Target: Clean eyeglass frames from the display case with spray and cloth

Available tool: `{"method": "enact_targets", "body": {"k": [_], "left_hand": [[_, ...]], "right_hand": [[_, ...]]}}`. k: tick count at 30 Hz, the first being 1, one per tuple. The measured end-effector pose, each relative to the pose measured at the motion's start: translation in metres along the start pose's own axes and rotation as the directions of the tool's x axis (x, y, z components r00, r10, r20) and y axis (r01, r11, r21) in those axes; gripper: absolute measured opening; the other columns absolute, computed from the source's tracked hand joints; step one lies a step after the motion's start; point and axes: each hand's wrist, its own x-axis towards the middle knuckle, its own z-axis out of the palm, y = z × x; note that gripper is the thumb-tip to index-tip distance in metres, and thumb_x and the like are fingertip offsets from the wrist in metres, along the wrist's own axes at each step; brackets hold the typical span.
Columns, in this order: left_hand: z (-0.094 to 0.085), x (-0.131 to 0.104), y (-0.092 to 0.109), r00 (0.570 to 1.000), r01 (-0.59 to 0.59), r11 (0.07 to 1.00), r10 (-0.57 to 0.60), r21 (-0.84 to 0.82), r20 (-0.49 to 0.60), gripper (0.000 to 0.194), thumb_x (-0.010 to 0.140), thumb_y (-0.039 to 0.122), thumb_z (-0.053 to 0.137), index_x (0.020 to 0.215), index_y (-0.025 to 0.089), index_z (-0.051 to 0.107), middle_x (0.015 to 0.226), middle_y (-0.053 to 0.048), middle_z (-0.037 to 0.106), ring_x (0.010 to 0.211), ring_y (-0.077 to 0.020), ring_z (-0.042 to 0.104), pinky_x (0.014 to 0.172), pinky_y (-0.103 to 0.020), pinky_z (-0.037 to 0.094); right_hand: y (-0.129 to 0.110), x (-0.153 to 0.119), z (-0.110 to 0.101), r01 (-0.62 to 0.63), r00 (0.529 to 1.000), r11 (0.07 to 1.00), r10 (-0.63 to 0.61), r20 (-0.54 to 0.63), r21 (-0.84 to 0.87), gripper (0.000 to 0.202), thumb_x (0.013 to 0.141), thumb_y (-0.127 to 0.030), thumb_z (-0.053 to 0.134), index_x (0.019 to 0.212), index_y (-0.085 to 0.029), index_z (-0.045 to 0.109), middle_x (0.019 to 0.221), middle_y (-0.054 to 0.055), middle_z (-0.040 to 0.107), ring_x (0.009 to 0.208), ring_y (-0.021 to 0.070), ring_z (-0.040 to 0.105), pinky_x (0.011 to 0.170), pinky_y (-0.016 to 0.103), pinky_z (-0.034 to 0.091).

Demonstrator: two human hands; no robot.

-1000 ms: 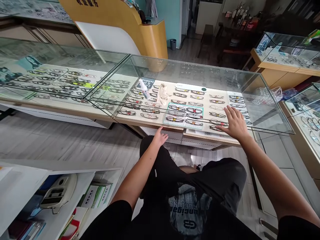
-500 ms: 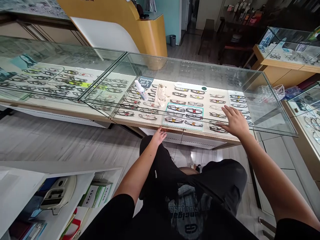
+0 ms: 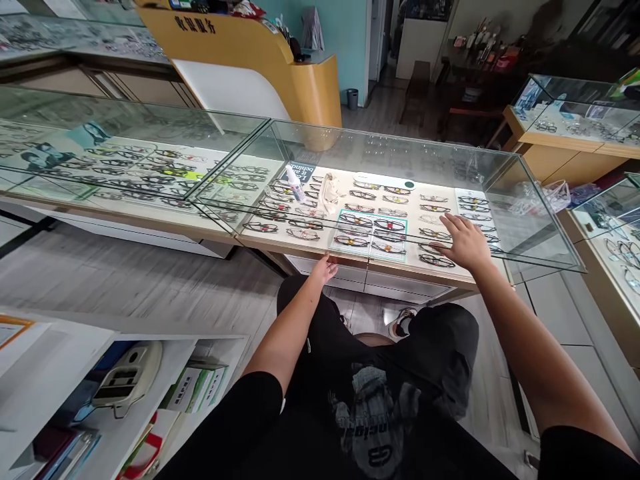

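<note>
A glass display case (image 3: 400, 143) stands in front of me, with rows of eyeglasses (image 3: 390, 247) inside. My left hand (image 3: 324, 269) is at the wooden front edge of the case, its fingers apart and nothing in them. My right hand (image 3: 465, 241) lies flat over the glass top near its front right, fingers spread and holding nothing. A white spray bottle (image 3: 295, 184) stands tilted in view at the left part of the case, and a crumpled beige cloth (image 3: 330, 193) is beside it.
More glass cases extend left (image 3: 125, 110) and stand at the right (image 3: 590, 137). A yellow counter (image 3: 317, 87) is behind. An open white shelf (image 3: 173, 333) with boxes is at lower left. My legs are close under the front edge.
The camera view has shifted a little, showing more of the yellow counter and a shoe below. Both hands stay in nearly the same places on the case.
</note>
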Motion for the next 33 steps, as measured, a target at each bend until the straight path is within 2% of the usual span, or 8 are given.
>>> {"method": "enact_targets", "body": {"k": [5, 10, 17, 25, 28, 31, 32, 33], "left_hand": [[0.0, -0.006, 0.0, 1.0, -0.016, 1.0, 0.015, 0.024, 0.006, 0.042, 0.103, 0.039, 0.069, 0.138, 0.017, 0.064, 0.138, -0.013, 0.066, 0.117, -0.0258, 0.069, 0.098, -0.047, 0.062], [-0.015, -0.018, -0.005, 0.999, -0.011, 0.998, 0.009, 0.068, 0.038, 0.039, 0.104, 0.039, 0.068, 0.136, 0.016, 0.065, 0.135, -0.012, 0.067, 0.114, -0.0241, 0.07, 0.096, -0.045, 0.063], [-0.047, -0.046, -0.016, 0.998, 0.024, 0.984, -0.034, 0.177, 0.057, 0.027, 0.102, 0.043, 0.071, 0.106, 0.017, 0.063, 0.131, -0.02, 0.066, 0.131, -0.0312, 0.069, 0.084, -0.029, 0.057], [-0.074, -0.1, -0.023, 1.0, -0.012, 0.926, 0.006, 0.377, 0.015, 0.036, 0.092, 0.047, 0.08, 0.091, 0.018, 0.058, 0.111, -0.015, 0.073, 0.106, -0.0313, 0.079, 0.071, -0.028, 0.052], [-0.088, -0.137, -0.019, 0.997, -0.076, 0.859, 0.081, 0.505, 0.012, 0.028, 0.085, 0.038, 0.084, 0.085, 0.02, 0.062, 0.091, -0.011, 0.073, 0.095, -0.0312, 0.077, 0.07, -0.033, 0.053], [-0.103, -0.186, 0.0, 0.977, -0.209, 0.783, 0.196, 0.586, 0.088, 0.034, 0.079, 0.038, 0.086, 0.068, 0.024, 0.058, 0.074, -0.006, 0.065, 0.095, -0.0315, 0.072, 0.08, -0.038, 0.058], [-0.107, -0.202, 0.011, 0.95, -0.3, 0.736, 0.291, 0.607, 0.116, 0.036, 0.081, 0.041, 0.085, 0.066, 0.025, 0.057, 0.076, -0.006, 0.064, 0.099, -0.0306, 0.07, 0.089, -0.04, 0.058], [-0.11, -0.216, 0.026, 0.851, -0.482, 0.58, 0.487, 0.656, 0.195, 0.035, 0.085, 0.045, 0.081, 0.067, 0.025, 0.058, 0.08, -0.006, 0.065, 0.101, -0.0308, 0.069, 0.096, -0.043, 0.059]], "right_hand": [[0.0, -0.001, 0.001, 0.012, 1.0, 1.0, -0.012, -0.014, 0.023, 0.082, 0.1, -0.068, 0.049, 0.167, -0.022, 0.039, 0.168, 0.016, 0.051, 0.151, 0.0427, 0.049, 0.117, 0.064, 0.046], [0.0, -0.004, 0.002, 0.007, 1.0, 0.999, -0.006, -0.03, 0.044, 0.081, 0.1, -0.066, 0.05, 0.168, -0.023, 0.038, 0.169, 0.016, 0.051, 0.151, 0.0427, 0.049, 0.117, 0.065, 0.045], [0.003, -0.009, 0.006, -0.007, 0.998, 0.998, 0.011, -0.063, 0.065, 0.077, 0.101, -0.063, 0.054, 0.166, -0.023, 0.041, 0.168, 0.014, 0.052, 0.151, 0.0421, 0.049, 0.119, 0.063, 0.044], [0.003, -0.012, 0.005, -0.02, 0.997, 0.996, 0.026, -0.078, 0.082, 0.077, 0.1, -0.064, 0.057, 0.165, -0.025, 0.043, 0.167, 0.014, 0.053, 0.15, 0.0442, 0.05, 0.117, 0.065, 0.045], [0.001, -0.013, 0.003, -0.02, 0.996, 0.996, 0.027, -0.085, 0.087, 0.076, 0.1, -0.063, 0.056, 0.165, -0.025, 0.043, 0.167, 0.014, 0.054, 0.15, 0.0446, 0.051, 0.117, 0.065, 0.045], [-0.001, -0.014, 0.001, -0.027, 0.995, 0.996, 0.035, -0.09, 0.09, 0.075, 0.1, -0.061, 0.057, 0.165, -0.025, 0.043, 0.166, 0.015, 0.055, 0.15, 0.0446, 0.052, 0.118, 0.063, 0.045], [-0.002, -0.015, 0.0, -0.032, 0.995, 0.996, 0.04, -0.094, 0.088, 0.075, 0.1, -0.061, 0.058, 0.165, -0.025, 0.043, 0.166, 0.015, 0.056, 0.15, 0.0443, 0.052, 0.119, 0.062, 0.044], [-0.003, -0.015, -0.001, -0.036, 0.994, 0.996, 0.045, -0.101, 0.086, 0.075, 0.1, -0.062, 0.059, 0.164, -0.025, 0.044, 0.165, 0.015, 0.056, 0.15, 0.0438, 0.052, 0.12, 0.061, 0.044]]}}
